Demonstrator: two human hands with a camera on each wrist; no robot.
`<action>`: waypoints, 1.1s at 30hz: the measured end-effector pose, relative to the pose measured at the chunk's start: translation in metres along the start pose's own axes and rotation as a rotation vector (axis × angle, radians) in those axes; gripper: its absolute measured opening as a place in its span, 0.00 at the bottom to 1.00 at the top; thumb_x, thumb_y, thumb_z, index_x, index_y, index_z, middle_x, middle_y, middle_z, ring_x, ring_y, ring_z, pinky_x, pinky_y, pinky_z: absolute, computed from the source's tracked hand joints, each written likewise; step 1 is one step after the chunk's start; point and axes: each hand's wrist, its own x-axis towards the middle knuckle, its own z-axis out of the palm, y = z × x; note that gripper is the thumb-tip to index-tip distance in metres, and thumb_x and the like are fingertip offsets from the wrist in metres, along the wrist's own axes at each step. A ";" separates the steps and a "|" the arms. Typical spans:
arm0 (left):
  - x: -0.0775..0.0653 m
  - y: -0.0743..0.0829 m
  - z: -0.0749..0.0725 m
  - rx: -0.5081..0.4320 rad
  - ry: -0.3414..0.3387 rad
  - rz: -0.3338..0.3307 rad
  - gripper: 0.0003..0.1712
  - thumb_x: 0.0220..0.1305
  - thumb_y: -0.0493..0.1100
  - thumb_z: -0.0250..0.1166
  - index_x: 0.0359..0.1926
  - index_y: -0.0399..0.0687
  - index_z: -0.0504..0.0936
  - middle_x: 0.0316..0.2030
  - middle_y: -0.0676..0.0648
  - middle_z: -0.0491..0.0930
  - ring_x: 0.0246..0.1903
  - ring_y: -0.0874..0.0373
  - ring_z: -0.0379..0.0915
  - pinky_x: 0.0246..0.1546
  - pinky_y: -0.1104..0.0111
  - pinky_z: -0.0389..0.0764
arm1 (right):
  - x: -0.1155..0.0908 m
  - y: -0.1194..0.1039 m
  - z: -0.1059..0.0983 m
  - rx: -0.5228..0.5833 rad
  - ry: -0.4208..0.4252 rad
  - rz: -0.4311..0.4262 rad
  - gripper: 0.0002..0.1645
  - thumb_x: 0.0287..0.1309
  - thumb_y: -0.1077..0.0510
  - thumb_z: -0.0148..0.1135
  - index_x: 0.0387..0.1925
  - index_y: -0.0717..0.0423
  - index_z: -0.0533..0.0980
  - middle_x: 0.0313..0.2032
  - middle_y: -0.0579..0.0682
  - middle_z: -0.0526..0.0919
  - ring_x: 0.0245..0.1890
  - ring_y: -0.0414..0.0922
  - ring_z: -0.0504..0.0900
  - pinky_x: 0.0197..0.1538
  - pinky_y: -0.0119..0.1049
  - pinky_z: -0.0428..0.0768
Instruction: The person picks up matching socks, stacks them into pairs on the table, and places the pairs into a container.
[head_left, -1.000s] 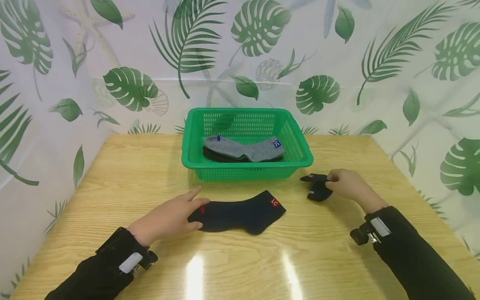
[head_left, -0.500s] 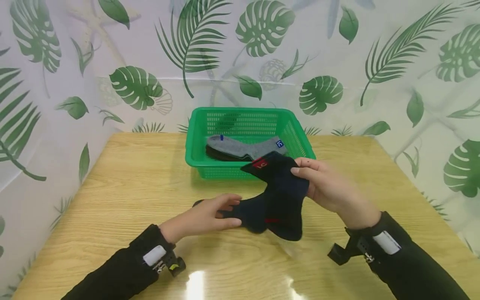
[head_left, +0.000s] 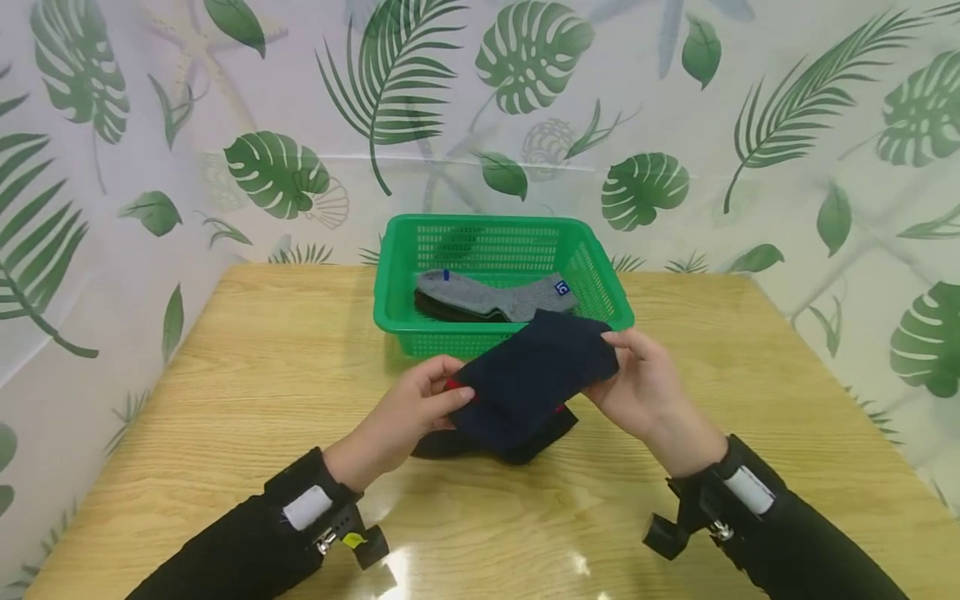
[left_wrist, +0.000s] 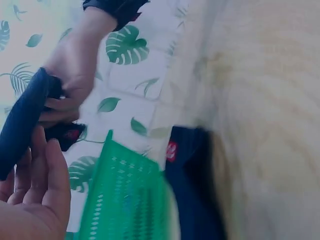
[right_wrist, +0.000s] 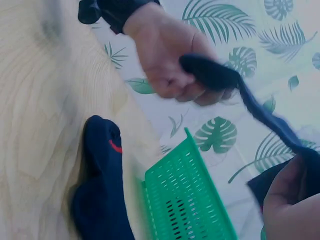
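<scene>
A dark navy sock (head_left: 536, 367) is stretched between my two hands above the table, partly folded over itself. My left hand (head_left: 412, 412) pinches its left end beside a red mark, thumb on top. At its right end my right hand (head_left: 652, 392) grips the fabric between thumb and fingers. Beneath it a second navy sock (head_left: 453, 444) lies on the table, mostly covered in the head view. The right wrist view shows this lower sock (right_wrist: 102, 185) flat, with a red stripe near one end. Its red label shows in the left wrist view.
A green plastic basket (head_left: 390, 275) stands behind the hands at the back of the table (head_left: 285, 350). Inside lie a grey sock (head_left: 495, 293) with blue marks and a darker sock (head_left: 450, 309) under it. A leaf-patterned sheet (head_left: 562, 117) hangs behind.
My right hand has brought the second sock in from the right, over the lying one. My left hand has left the table sock and taken the held sock's left end.
</scene>
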 end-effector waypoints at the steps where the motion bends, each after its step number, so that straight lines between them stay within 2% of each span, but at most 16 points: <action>1: -0.001 0.002 -0.002 0.009 0.004 0.008 0.11 0.69 0.32 0.57 0.51 0.33 0.72 0.35 0.55 0.79 0.35 0.63 0.77 0.35 0.71 0.80 | 0.000 0.000 -0.003 0.007 -0.004 0.008 0.16 0.74 0.60 0.38 0.38 0.62 0.73 0.34 0.52 0.81 0.35 0.47 0.81 0.44 0.37 0.78; 3: -0.003 0.004 -0.006 0.043 0.015 0.008 0.14 0.69 0.33 0.57 0.53 0.33 0.72 0.35 0.54 0.76 0.34 0.63 0.74 0.34 0.71 0.77 | 0.001 -0.001 -0.008 -0.008 -0.011 0.019 0.22 0.76 0.55 0.35 0.41 0.61 0.75 0.35 0.51 0.83 0.37 0.45 0.83 0.45 0.36 0.80; 5: -0.004 0.005 -0.011 0.090 0.048 -0.020 0.17 0.70 0.35 0.57 0.57 0.34 0.71 0.37 0.52 0.73 0.30 0.61 0.68 0.32 0.70 0.73 | 0.003 -0.001 -0.011 -0.064 0.023 0.015 0.22 0.76 0.54 0.37 0.43 0.59 0.77 0.36 0.50 0.85 0.38 0.43 0.84 0.45 0.35 0.80; 6: -0.004 0.005 -0.015 0.111 0.072 -0.040 0.18 0.71 0.36 0.56 0.59 0.34 0.70 0.41 0.50 0.73 0.32 0.60 0.68 0.32 0.69 0.71 | 0.005 0.000 -0.012 -0.105 0.062 0.010 0.19 0.76 0.55 0.39 0.43 0.57 0.77 0.37 0.49 0.85 0.38 0.42 0.84 0.45 0.34 0.81; 9: -0.004 0.000 -0.028 0.168 0.158 -0.112 0.22 0.72 0.39 0.55 0.64 0.37 0.67 0.60 0.42 0.67 0.49 0.52 0.70 0.39 0.63 0.70 | 0.007 0.001 -0.018 -0.297 0.206 0.002 0.10 0.73 0.60 0.46 0.47 0.56 0.74 0.40 0.47 0.84 0.38 0.40 0.84 0.44 0.33 0.81; 11: -0.003 -0.006 -0.039 0.196 0.212 -0.154 0.22 0.73 0.41 0.54 0.64 0.38 0.67 0.69 0.39 0.59 0.58 0.45 0.66 0.45 0.58 0.73 | 0.008 0.004 -0.024 -0.483 0.288 0.023 0.07 0.71 0.62 0.49 0.47 0.56 0.71 0.38 0.46 0.82 0.34 0.39 0.83 0.40 0.33 0.81; 12: -0.002 -0.010 -0.044 0.218 0.233 -0.174 0.22 0.73 0.41 0.54 0.64 0.39 0.67 0.71 0.38 0.56 0.64 0.44 0.61 0.48 0.56 0.72 | 0.009 0.007 -0.028 -0.581 0.311 0.038 0.07 0.70 0.63 0.49 0.47 0.57 0.70 0.37 0.47 0.80 0.32 0.39 0.82 0.39 0.33 0.81; 13: -0.001 -0.014 -0.049 0.246 0.252 -0.189 0.21 0.73 0.41 0.54 0.63 0.39 0.67 0.70 0.37 0.57 0.65 0.43 0.61 0.49 0.56 0.73 | 0.009 0.010 -0.033 -0.680 0.325 0.054 0.07 0.70 0.63 0.50 0.47 0.59 0.69 0.36 0.47 0.78 0.30 0.39 0.80 0.37 0.33 0.82; 15: 0.001 -0.022 -0.056 0.307 0.273 -0.211 0.19 0.73 0.40 0.55 0.60 0.37 0.70 0.64 0.35 0.64 0.56 0.43 0.69 0.46 0.59 0.74 | 0.011 0.017 -0.042 -0.850 0.336 0.088 0.11 0.68 0.65 0.51 0.49 0.66 0.69 0.35 0.48 0.76 0.28 0.39 0.79 0.35 0.33 0.83; 18: 0.005 -0.034 -0.064 0.432 0.276 -0.232 0.16 0.71 0.39 0.57 0.56 0.36 0.73 0.57 0.36 0.71 0.50 0.47 0.71 0.42 0.64 0.73 | 0.016 0.027 -0.054 -1.009 0.336 0.137 0.19 0.68 0.66 0.52 0.55 0.76 0.65 0.38 0.52 0.74 0.29 0.39 0.79 0.36 0.35 0.84; 21: 0.009 -0.042 -0.066 0.497 0.261 -0.257 0.15 0.70 0.39 0.57 0.54 0.35 0.75 0.55 0.37 0.73 0.48 0.50 0.71 0.40 0.65 0.72 | 0.021 0.034 -0.065 -1.095 0.356 0.183 0.24 0.68 0.67 0.51 0.59 0.79 0.62 0.41 0.58 0.76 0.28 0.40 0.82 0.37 0.37 0.85; 25: 0.013 -0.045 -0.064 0.491 0.239 -0.315 0.17 0.70 0.41 0.58 0.56 0.35 0.73 0.53 0.37 0.74 0.45 0.49 0.72 0.34 0.65 0.74 | 0.025 0.039 -0.076 -1.186 0.394 0.231 0.24 0.66 0.69 0.51 0.60 0.78 0.62 0.44 0.62 0.75 0.25 0.42 0.81 0.34 0.37 0.85; 27: 0.014 -0.044 -0.063 0.493 0.232 -0.344 0.20 0.69 0.41 0.59 0.58 0.36 0.72 0.55 0.34 0.73 0.47 0.47 0.74 0.33 0.64 0.76 | 0.025 0.041 -0.080 -1.231 0.404 0.242 0.23 0.65 0.70 0.52 0.59 0.78 0.63 0.43 0.63 0.76 0.25 0.42 0.81 0.32 0.38 0.85; 30: 0.014 -0.043 -0.061 0.514 0.212 -0.359 0.23 0.66 0.38 0.62 0.60 0.36 0.70 0.58 0.30 0.70 0.50 0.42 0.75 0.35 0.61 0.78 | 0.026 0.042 -0.082 -1.309 0.412 0.249 0.21 0.65 0.69 0.54 0.57 0.76 0.66 0.43 0.65 0.77 0.26 0.43 0.81 0.31 0.38 0.85; 33: 0.013 -0.042 -0.061 0.551 0.201 -0.350 0.25 0.63 0.34 0.64 0.61 0.35 0.70 0.61 0.28 0.68 0.49 0.41 0.76 0.36 0.60 0.79 | 0.027 0.041 -0.082 -1.451 0.413 0.232 0.21 0.64 0.67 0.56 0.56 0.74 0.68 0.43 0.65 0.78 0.26 0.43 0.81 0.29 0.38 0.84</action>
